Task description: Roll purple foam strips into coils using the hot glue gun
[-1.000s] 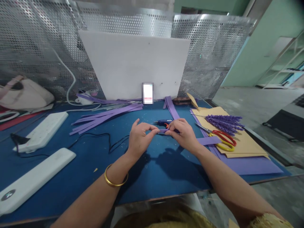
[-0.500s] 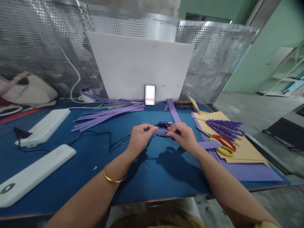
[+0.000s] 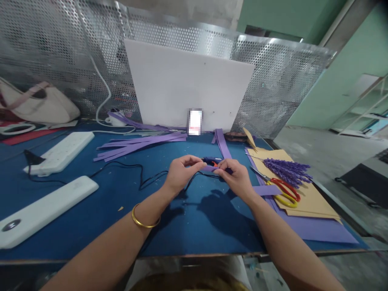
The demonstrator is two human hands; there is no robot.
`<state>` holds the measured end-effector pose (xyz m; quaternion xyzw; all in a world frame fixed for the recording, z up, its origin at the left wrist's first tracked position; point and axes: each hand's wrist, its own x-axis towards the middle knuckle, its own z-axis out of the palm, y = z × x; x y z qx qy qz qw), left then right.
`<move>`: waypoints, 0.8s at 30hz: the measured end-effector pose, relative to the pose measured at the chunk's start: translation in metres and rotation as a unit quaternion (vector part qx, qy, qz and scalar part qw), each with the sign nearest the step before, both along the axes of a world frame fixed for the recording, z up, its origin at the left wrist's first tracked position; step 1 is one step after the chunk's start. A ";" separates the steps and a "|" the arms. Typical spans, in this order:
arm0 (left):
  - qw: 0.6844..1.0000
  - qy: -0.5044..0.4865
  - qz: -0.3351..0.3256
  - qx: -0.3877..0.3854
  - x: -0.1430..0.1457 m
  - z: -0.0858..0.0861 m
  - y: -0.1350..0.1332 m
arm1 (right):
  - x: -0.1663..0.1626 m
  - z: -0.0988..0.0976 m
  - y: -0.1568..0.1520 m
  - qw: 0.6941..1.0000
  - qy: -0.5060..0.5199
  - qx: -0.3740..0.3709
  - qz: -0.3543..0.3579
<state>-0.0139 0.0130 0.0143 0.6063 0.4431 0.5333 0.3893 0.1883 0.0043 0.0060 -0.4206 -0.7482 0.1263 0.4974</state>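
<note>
Between both hands, above the blue tabletop (image 3: pixel 188 218), a purple paper strip (image 3: pixel 209 168) is held level. My left hand (image 3: pixel 182 171) pinches its left end between thumb and fingers. The other end sits in the pinch of my right hand (image 3: pixel 235 173); another part of a purple strip (image 3: pixel 266 190) shows beyond my right wrist, and whether it is the same piece I cannot tell. Just behind the fingertips lies a blue glue gun (image 3: pixel 211 159) with an orange trigger, partly hidden by my hands. Its black cord (image 3: pixel 141 173) trails left.
Purple strips (image 3: pixel 142 145) lie at the back left. Scissors (image 3: pixel 285 190) and a purple lavender bunch (image 3: pixel 287 171) rest on tan sheets (image 3: pixel 315 202) at right. A power strip (image 3: pixel 65 153) and a long white device (image 3: pixel 51 210) occupy the left. A lit phone (image 3: pixel 195 121) leans against a white board (image 3: pixel 188 81).
The camera view has tilted slightly. My hands have drawn a little closer together, so less of the strip shows between them; both keep their pinch.
</note>
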 end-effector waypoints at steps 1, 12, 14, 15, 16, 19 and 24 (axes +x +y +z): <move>1.000 0.012 -0.003 0.001 0.001 0.000 -0.001 | 0.000 0.001 0.000 1.000 -0.001 0.000 -0.003; 0.982 -0.153 0.111 -0.010 -0.004 -0.001 0.012 | 0.002 0.001 -0.001 1.000 0.006 0.001 -0.014; 0.991 -0.120 0.061 -0.019 0.000 0.002 0.005 | 0.001 0.000 -0.001 1.000 0.005 0.000 -0.011; 0.994 -0.101 0.035 -0.022 0.001 0.002 0.002 | 0.000 0.000 -0.002 1.000 0.005 -0.001 -0.011; 0.997 -0.076 0.014 -0.023 0.003 0.002 -0.001 | 0.000 0.000 -0.002 1.000 0.004 -0.002 -0.011; 1.000 0.009 0.000 -0.008 0.004 0.000 -0.004 | -0.002 0.000 -0.002 1.000 -0.006 -0.004 -0.011; 0.998 0.045 0.039 0.027 0.001 -0.006 0.001 | -0.002 0.001 -0.003 0.999 -0.032 -0.003 0.007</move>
